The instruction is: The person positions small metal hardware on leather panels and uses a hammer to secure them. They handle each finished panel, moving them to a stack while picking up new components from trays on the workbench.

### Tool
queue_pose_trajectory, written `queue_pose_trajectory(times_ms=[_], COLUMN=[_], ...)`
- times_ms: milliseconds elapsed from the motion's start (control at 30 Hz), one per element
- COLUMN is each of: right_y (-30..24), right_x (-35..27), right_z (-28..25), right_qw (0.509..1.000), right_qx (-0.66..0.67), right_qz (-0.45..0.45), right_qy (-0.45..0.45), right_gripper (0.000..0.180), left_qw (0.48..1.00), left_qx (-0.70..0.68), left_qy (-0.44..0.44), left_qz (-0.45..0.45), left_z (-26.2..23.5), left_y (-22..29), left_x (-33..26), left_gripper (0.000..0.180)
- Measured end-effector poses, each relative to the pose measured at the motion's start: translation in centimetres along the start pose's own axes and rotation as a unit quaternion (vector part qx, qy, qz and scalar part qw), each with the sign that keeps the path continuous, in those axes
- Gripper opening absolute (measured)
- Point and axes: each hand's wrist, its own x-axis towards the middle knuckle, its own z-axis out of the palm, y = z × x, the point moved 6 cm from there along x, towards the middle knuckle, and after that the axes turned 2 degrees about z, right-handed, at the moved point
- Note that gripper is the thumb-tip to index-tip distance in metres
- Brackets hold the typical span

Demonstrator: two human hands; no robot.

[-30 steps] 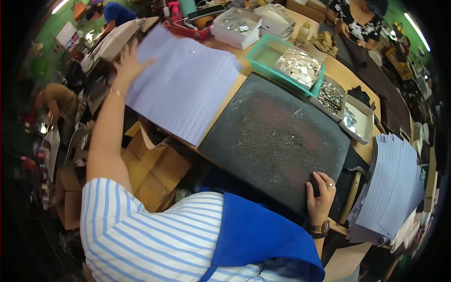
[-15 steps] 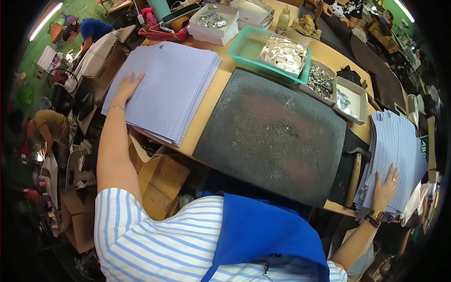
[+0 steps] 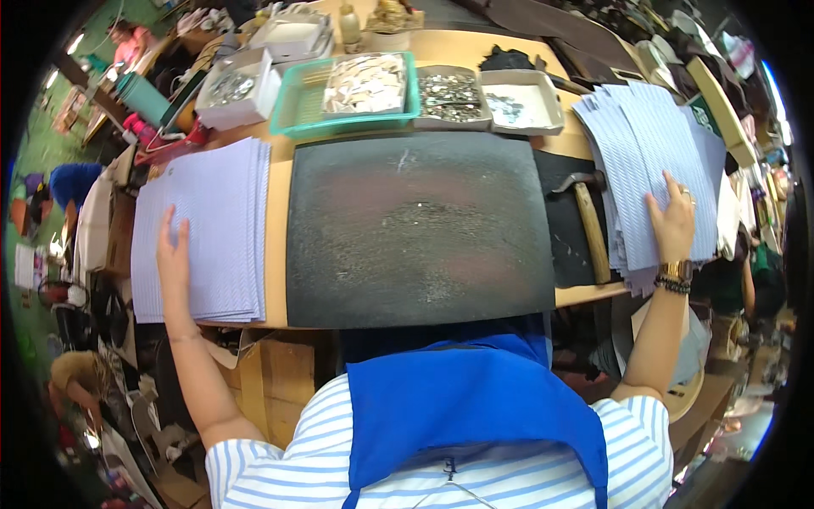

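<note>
My left hand (image 3: 174, 254) is over a neat stack of pale lavender textured sheets (image 3: 222, 212) on the left of the table, fingers apart. On the right, my right hand (image 3: 674, 222) rests with spread fingers on a second, fanned-out pile of similar sheets (image 3: 627, 144). Neither hand grips anything. Between the piles lies a dark, worn rectangular work slab (image 3: 415, 229). A hammer (image 3: 588, 225) with a wooden handle lies on a black mat (image 3: 566, 254) between the slab and the right pile.
Behind the slab stand a green plastic basket (image 3: 297, 100) holding cream pieces (image 3: 366, 82), a box of metal bits (image 3: 449, 95), a white tray (image 3: 523, 100) and a box of shiny parts (image 3: 233, 89). A bottle (image 3: 349, 30) stands farther back. Other people work at left.
The view has swung to the right and levelled. My left hand has come nearer the front of its stack; my right hand stays on the right pile.
</note>
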Motion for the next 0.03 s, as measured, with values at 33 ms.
queue_pose_trajectory(times_ms=[33], right_y=[1.93], right_x=[0.08], right_z=[0.86], right_qw=[0.999], right_qx=[0.015], right_qz=[0.041], right_qy=[-0.022], right_gripper=[0.064], left_qw=[0.999], left_qx=[0.019], left_qy=[-0.035], left_qz=[0.003], left_z=[1.70], left_y=[3.45], left_x=[-0.77], left_gripper=[0.078])
